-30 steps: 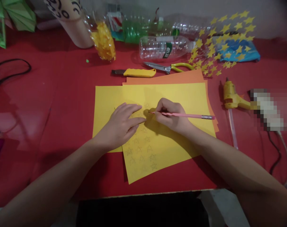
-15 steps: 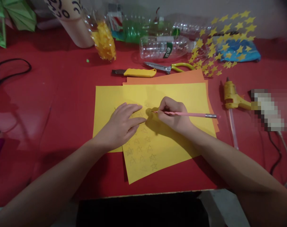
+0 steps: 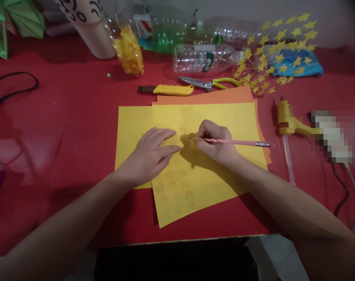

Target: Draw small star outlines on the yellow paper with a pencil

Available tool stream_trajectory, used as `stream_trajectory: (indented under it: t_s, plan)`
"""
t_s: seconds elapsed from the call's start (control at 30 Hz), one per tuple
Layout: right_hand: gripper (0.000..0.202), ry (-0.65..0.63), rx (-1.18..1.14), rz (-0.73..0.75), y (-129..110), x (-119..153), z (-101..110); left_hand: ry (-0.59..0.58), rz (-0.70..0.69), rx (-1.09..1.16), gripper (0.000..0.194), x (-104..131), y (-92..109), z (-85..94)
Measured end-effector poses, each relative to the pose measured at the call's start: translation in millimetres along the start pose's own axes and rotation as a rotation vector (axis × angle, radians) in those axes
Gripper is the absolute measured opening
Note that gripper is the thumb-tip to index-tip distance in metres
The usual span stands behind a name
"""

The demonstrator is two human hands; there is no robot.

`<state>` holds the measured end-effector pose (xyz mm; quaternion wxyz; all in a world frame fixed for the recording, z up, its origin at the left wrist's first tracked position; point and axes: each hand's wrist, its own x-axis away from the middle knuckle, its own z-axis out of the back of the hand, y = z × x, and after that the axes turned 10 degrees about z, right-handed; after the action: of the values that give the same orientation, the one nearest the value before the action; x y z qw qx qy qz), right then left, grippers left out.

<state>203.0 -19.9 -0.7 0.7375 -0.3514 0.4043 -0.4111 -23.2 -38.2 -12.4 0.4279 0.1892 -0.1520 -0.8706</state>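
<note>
Under both hands lies a yellow paper sheet [image 3: 224, 179], with rows of small pencil-drawn stars [image 3: 175, 196] along its left part. My left hand [image 3: 150, 154] rests flat on it, fingers spread and pointing right, covering some of the drawings. My right hand [image 3: 214, 140] is closed around a pink pencil [image 3: 241, 143], its tip at the paper just right of my left fingertips. The pencil's metal band and eraser end point to the right. More yellow paper [image 3: 133, 121] and orange paper [image 3: 206, 96] stick out from beneath the top sheet.
Behind the paper lie a yellow utility knife [image 3: 173, 90] and yellow-handled scissors [image 3: 221, 82]. Clear plastic bottles [image 3: 191, 60] and cut-out yellow stars [image 3: 262, 58] stand farther back. At right are a yellow glue gun [image 3: 285, 119] and cords; a tall cup [image 3: 99, 43] is back left.
Almost nothing differs. The right hand and the pencil have shifted very slightly to the right; the left hand stays where it was.
</note>
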Motion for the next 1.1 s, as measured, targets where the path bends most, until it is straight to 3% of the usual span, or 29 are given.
stream_trajectory:
  t_s: [0.57, 1.1]
  plan:
    - [0.019, -0.124, 0.003, 0.153, 0.5, 2.4, 0.5, -0.003, -0.006, -0.004, 0.030, 0.7, -1.2, -0.6]
    - [0.017, -0.200, -0.002, 0.145, 0.1, 2.7, 1.4, -0.004, -0.003, -0.013, 0.031, 0.4, -2.1, -1.9]
